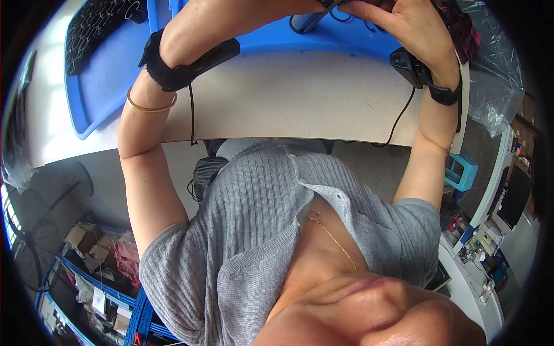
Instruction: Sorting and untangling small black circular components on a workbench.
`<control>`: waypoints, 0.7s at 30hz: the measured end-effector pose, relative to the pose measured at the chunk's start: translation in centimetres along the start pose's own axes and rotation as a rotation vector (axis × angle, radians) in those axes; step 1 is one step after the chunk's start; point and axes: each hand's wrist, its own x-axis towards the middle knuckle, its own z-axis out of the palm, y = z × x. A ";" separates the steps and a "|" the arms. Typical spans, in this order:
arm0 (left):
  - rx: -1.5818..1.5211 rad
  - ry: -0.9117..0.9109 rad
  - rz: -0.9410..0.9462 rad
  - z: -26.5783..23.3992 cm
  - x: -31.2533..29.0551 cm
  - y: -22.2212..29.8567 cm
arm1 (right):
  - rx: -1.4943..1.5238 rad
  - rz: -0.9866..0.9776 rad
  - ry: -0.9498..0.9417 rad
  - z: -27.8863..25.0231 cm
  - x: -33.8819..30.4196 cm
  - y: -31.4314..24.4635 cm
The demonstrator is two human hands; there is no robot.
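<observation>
My left hand [283,7] and my right hand [412,26] meet at the top edge, above a blue tray [259,39]. A small dark piece [330,4] sits between their fingertips, too cut off by the edge to name. My right thumb stretches toward it, and the other right fingers curl out of sight. Most of my left fingers are cut off. Thin dark strands [340,18] hang below the hands over the tray. Each wrist wears a black strap with a black device, the left one [216,57] and the right one [407,67].
A pale table [300,86] spreads before me. On its left, a blue tray [81,124] holds black patterned pieces [101,29]. Dark red fabric [466,34] and clear plastic sheeting [490,75] lie at the right. A blue stool [461,173] and loaded shelves [109,294] stand below.
</observation>
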 end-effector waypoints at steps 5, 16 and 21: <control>0.023 -0.027 0.016 0.0 -0.1 -0.1 | -0.039 -0.146 0.042 0.6 -0.3 0.8; 0.074 -0.051 0.041 -0.3 -0.1 0.3 | -0.014 -0.069 -0.012 0.6 0.1 0.7; 0.107 -0.033 0.029 -0.1 -0.1 0.1 | -0.106 -0.168 0.033 0.8 0.1 0.7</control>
